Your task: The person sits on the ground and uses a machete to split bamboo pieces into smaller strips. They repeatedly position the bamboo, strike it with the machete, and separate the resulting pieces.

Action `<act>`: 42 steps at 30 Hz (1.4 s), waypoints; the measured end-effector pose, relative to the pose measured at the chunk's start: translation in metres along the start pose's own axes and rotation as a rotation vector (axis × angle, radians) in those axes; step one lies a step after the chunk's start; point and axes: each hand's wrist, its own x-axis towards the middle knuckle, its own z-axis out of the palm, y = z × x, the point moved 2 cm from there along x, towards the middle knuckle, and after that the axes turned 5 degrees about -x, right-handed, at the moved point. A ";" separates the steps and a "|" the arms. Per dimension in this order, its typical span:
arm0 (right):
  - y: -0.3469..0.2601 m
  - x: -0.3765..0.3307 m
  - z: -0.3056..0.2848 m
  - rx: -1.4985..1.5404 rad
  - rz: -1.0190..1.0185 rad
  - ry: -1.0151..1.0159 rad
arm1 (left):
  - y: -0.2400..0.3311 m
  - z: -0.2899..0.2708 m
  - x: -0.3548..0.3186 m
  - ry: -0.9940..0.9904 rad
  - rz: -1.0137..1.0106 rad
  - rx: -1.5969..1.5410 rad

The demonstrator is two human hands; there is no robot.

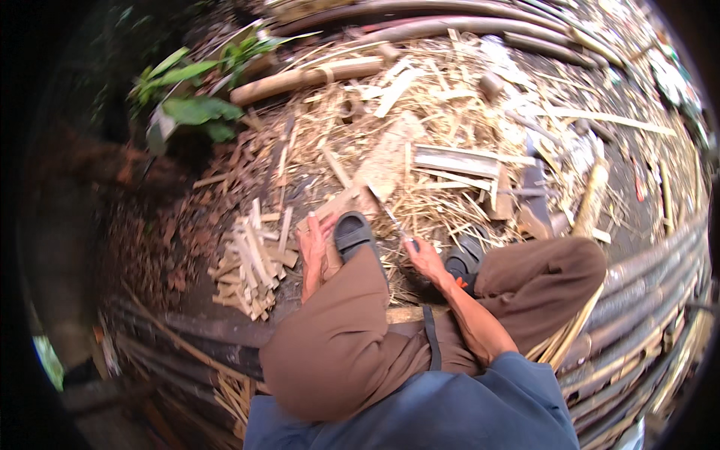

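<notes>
Outdoors, the dark ground (pixel 645 202) is littered with pale bamboo shavings (pixel 442 112), offcuts and long bamboo poles (pixel 450 26), with green leafy plants (pixel 191 101) at the upper left. The person sits on a bank of dark poles (pixel 652 277), knees bent in brown trousers (pixel 337 330), wearing black sandals.

Taking the left sandal (pixel 352 232) as the landmark: the left hand (pixel 313 255) lies just to its left, fingers wrapped around a short flat bamboo piece (pixel 330 208) whose long axis runs up and to the right, its far end rising just above the sandal's toe. The right hand (pixel 427 259) is to the sandal's right, closed around the handle of a knife (pixel 394 221); the thin blade points up and to the left, toward the far end of that piece. Blade and bamboo look close together there, but whether they touch cannot be told. The left hand is the nearer one to the piece, since it grips it; the blade would meet the wood from the right.

Farther left of the sandal, beyond the left hand, sits a heap of cut bamboo slats (pixel 251 266), short, pale and loosely crossed on the ground. No container shows; the slats simply lie in the pile. A wide flat slab (pixel 386 161) lies above the sandal.
</notes>
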 end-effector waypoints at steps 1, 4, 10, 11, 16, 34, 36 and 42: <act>-0.005 -0.002 -0.002 0.003 0.028 -0.031 | -0.002 -0.028 0.004 0.056 0.062 -0.095; -0.019 -0.005 -0.007 0.003 0.033 -0.031 | 0.004 -0.093 -0.007 0.222 0.121 -0.448; -0.016 -0.009 0.027 0.041 0.084 -0.001 | -0.046 -0.124 -0.019 0.139 -0.338 -0.158; 0.009 0.008 0.037 0.118 0.052 0.055 | -0.046 -0.092 -0.001 0.027 -0.318 -0.073; -0.047 -0.026 0.000 0.607 0.347 -0.233 | -0.078 -0.005 0.112 -0.093 0.003 0.393; -0.042 -0.046 0.009 0.364 0.208 -0.188 | 0.000 0.057 0.094 -0.290 0.044 -0.101; -0.046 -0.044 0.014 0.339 0.142 -0.071 | -0.007 0.058 0.115 -0.375 0.130 -0.107; -0.071 -0.048 -0.017 0.367 0.155 0.018 | -0.012 0.068 0.098 -0.260 0.258 -0.067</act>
